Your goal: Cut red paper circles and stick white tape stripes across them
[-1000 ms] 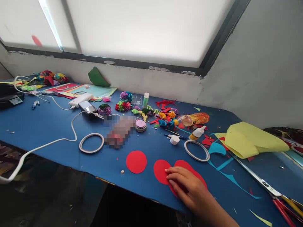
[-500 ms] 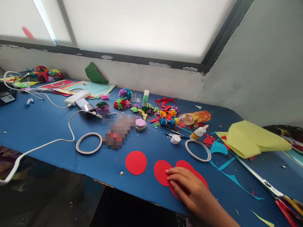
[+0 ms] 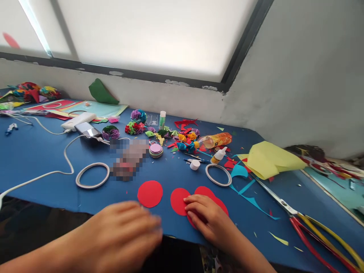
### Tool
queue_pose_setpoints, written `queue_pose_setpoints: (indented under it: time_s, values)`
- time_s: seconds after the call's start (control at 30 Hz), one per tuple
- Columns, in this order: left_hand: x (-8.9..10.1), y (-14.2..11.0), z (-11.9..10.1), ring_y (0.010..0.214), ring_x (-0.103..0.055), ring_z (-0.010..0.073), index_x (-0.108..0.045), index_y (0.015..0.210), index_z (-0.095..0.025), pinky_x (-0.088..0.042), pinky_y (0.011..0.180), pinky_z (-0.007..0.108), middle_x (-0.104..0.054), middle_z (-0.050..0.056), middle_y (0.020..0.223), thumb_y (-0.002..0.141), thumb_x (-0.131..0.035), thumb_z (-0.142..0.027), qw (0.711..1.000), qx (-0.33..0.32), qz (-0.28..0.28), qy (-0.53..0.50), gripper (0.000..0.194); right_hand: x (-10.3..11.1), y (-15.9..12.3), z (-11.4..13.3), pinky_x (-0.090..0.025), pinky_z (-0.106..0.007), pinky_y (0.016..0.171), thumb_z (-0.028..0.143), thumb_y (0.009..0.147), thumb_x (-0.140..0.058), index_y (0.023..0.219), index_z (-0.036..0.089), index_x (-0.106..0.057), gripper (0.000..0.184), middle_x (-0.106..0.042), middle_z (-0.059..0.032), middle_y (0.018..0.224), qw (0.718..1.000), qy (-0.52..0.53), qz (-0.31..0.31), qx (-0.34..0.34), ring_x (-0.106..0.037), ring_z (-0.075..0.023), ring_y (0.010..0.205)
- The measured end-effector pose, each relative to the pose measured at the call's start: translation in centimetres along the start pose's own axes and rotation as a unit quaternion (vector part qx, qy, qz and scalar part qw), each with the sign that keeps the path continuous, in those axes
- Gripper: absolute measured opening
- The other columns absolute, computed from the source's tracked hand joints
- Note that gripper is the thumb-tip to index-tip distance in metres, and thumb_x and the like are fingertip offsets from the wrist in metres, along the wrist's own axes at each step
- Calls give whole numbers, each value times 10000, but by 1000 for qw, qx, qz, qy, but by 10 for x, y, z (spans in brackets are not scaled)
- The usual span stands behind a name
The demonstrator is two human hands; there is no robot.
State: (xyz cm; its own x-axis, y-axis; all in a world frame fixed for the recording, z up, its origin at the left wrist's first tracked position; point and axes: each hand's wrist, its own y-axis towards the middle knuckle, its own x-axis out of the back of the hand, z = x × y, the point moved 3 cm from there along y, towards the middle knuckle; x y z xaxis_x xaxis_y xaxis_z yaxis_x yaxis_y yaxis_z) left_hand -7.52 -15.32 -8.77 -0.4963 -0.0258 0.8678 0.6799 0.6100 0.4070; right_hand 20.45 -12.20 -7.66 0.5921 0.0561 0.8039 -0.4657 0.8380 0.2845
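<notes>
My right hand (image 3: 212, 218) rests on the table with its fingertips on several overlapping red paper circles (image 3: 178, 202); its fingers are slightly bent and apart. To the left of that group a single red paper circle (image 3: 150, 194) lies flat. My left hand (image 3: 122, 231), smeared by motion, hangs over the table's front edge, just below the single circle. Its fingertips are blurred, and whether they hold anything is not visible.
A white tape ring (image 3: 218, 175), glue bottle (image 3: 218, 156) and white cap (image 3: 195, 165) lie beyond my right hand. Long scissors (image 3: 287, 206) and yellow paper (image 3: 267, 161) are at the right. Another tape ring (image 3: 92, 175) and a white cable (image 3: 68, 161) are at the left.
My left hand has come into view from the lower left. The view has turned slightly right, so things sit further left. My right hand stays on the red circles.
</notes>
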Motion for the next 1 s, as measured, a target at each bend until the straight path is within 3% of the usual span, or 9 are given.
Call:
queue_pose_setpoints:
  time_s: [0.1, 0.2, 0.33, 0.47, 0.67, 0.83, 1.0]
  values:
    - [-1, 78, 22, 1296, -458, 258, -452, 1368, -222, -388, 1060, 400, -495, 114, 1409, 909, -527, -381, 990, -2, 136, 32, 492, 1, 3, 2, -470, -382, 981, 157, 852, -535, 975, 190, -675, 189, -682, -90, 1152, 1000, 1, 3, -8, -611, -205, 1091]
    - [-12, 112, 35, 1376, -337, 290, -364, 1426, -153, -303, 1106, 459, -369, 170, 1479, 913, -447, -515, 984, 18, 171, 46, 634, 1, 5, 4, -416, -403, 1041, 181, 847, -553, 1096, 188, -654, 269, -641, -85, 1245, 999, -2, 31, -14, -558, -214, 1181]
    - [-30, 113, 43, 1410, -255, 274, -251, 1472, -202, -217, 1140, 468, -246, 126, 1532, 934, -372, -536, 983, 8, 177, 40, 644, -1, 8, 2, -304, -438, 1122, 235, 869, -546, 1245, 197, -582, 379, -548, -61, 1373, 996, 0, 87, -20, -415, -216, 1327]
    - [-39, 121, 54, 1418, -236, 266, -274, 1468, -206, -217, 1150, 452, -232, 94, 1536, 935, -346, -548, 982, 35, 181, 50, 637, -4, 13, -4, -241, -457, 1147, 273, 875, -539, 1305, 173, -537, 442, -468, -76, 1441, 992, 6, 117, -41, -327, -229, 1381]
    - [-42, 142, 60, 1406, -282, 254, -364, 1430, -153, -236, 1149, 459, -296, 111, 1519, 950, -342, -483, 985, 52, 160, 34, 583, -5, 17, -6, -268, -467, 1135, 276, 903, -488, 1337, 128, -513, 459, -436, -116, 1457, 992, 3, 111, -61, -308, -244, 1389]
    - [-38, 137, 56, 1377, -346, 253, -385, 1413, -150, -316, 1118, 450, -353, 131, 1494, 952, -360, -452, 990, 57, 129, 32, 552, -9, 15, -7, -273, -495, 1130, 299, 914, -463, 1332, 126, -522, 456, -444, -123, 1448, 992, -7, 106, -68, -339, -257, 1374]
    - [-41, 136, 50, 1306, -454, 269, -502, 1316, -162, -372, 1075, 483, -493, 135, 1408, 939, -415, -414, 994, 35, 101, 31, 461, -15, 12, -10, -290, -549, 1109, 310, 920, -428, 1321, 134, -535, 451, -447, -128, 1442, 991, -37, 107, -66, -353, -285, 1364]
